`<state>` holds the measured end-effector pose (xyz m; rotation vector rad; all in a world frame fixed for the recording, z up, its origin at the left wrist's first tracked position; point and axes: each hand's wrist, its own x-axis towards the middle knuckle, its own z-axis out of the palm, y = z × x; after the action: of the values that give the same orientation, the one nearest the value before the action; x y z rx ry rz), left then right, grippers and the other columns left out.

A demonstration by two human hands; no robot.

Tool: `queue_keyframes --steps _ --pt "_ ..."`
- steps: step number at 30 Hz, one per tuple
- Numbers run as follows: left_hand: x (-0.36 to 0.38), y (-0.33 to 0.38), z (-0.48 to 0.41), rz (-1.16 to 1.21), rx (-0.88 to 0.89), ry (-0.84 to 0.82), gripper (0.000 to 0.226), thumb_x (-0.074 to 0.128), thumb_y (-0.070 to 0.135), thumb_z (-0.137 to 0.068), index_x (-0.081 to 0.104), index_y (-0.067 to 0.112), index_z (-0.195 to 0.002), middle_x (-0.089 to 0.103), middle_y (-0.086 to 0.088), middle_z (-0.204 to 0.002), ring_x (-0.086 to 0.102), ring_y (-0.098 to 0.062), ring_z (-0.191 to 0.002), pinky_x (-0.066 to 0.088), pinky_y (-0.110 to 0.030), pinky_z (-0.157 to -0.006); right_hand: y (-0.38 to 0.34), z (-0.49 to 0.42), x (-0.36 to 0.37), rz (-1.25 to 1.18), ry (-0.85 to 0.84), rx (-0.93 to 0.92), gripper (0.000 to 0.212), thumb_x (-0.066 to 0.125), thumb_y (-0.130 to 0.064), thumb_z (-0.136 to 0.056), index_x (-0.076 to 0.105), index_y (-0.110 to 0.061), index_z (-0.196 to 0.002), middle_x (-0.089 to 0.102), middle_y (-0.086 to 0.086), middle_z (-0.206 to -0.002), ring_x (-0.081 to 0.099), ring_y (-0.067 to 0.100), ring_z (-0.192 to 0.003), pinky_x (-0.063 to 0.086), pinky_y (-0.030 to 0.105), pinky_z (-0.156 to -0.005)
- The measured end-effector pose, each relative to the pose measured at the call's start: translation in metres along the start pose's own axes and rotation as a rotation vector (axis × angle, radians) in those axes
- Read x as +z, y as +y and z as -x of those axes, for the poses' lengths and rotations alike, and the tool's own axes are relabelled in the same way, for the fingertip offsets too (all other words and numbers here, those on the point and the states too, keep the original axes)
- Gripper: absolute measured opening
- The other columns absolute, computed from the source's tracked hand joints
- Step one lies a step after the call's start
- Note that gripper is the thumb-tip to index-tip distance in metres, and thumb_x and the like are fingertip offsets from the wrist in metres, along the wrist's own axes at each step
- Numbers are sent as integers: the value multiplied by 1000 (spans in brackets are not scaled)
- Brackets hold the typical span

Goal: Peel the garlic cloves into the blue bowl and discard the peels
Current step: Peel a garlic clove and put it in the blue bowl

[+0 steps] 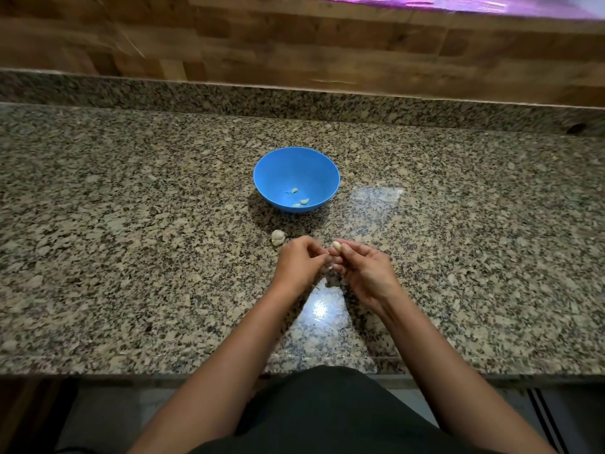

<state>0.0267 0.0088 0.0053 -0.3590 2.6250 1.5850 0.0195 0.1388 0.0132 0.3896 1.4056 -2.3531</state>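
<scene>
Two hands meeting over the counter, fingertips together. Right hand (363, 270): thumb and fingers curled round a garlic clove (336, 246), pale tip poking up and away from the body, long axis roughly upright and tilted toward the blue bowl (296, 165). Left hand (299, 262): fingers curled in, tips pinching at the near side of the same clove, apparently working at its skin; exactly what lies between those tips too small to tell. Both grips narrow, no slack showing.

Outward from the clove: blue bowl straight ahead, beyond both hands, well apart from the clove, with a few peeled cloves (300, 198) lying on its floor. Next drop, by this reading, a short forward reach; right hand already carrying the clove and about as near the bowl as the left. On the near-left side of the bowl, just beside the left hand's knuckles, a garlic bulb remnant (277, 237) resting on the granite counter (131, 240). Behind the bowl, a wooden wall (294, 44).

Loose peels and a bin for them: none plainly visible. Task partway along, more cloves seemingly left on the remnant.

No brands, labels or readable writing anywhere.
</scene>
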Motion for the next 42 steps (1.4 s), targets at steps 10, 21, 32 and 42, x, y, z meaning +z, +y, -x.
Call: queue_keyframes --steps 10,21,32,42 --pt "-6 1 0 610 -47 -184 10 62 1 -86 68 9 -88 70 -5 -78 67 -10 -70 55 -20 -68 -2 1 -1 103 -58 -52 13 51 3 -90 62 7 -95 66 7 -67 58 10 -55 51 17 -53" --pt "-1 -1 -5 695 -92 -113 8 61 -4 -84 66 2 -85 69 -2 -67 64 -6 -57 53 -15 -60 -8 5 2 586 8 -210 9 58 -2 -89 66 -6 -85 67 6 -73 60 7 -59 52 26 -64" --pt "-1 -2 -6 757 -144 -92 6 62 -2 -85 66 2 -84 66 -7 -72 60 -6 -54 52 -16 -57 -4 6 0 571 -13 -165 11 59 -6 -89 68 -5 -84 70 8 -74 61 18 -64 54 36 -68" --pt "-1 0 -6 694 -156 -78 10 68 1 -81 67 -4 -89 66 -11 -75 60 -11 -60 52 -17 -58 -1 4 -2 1127 66 -443 12 61 -17 -89 68 -12 -81 59 -4 -61 47 2 -49 42 15 -49"
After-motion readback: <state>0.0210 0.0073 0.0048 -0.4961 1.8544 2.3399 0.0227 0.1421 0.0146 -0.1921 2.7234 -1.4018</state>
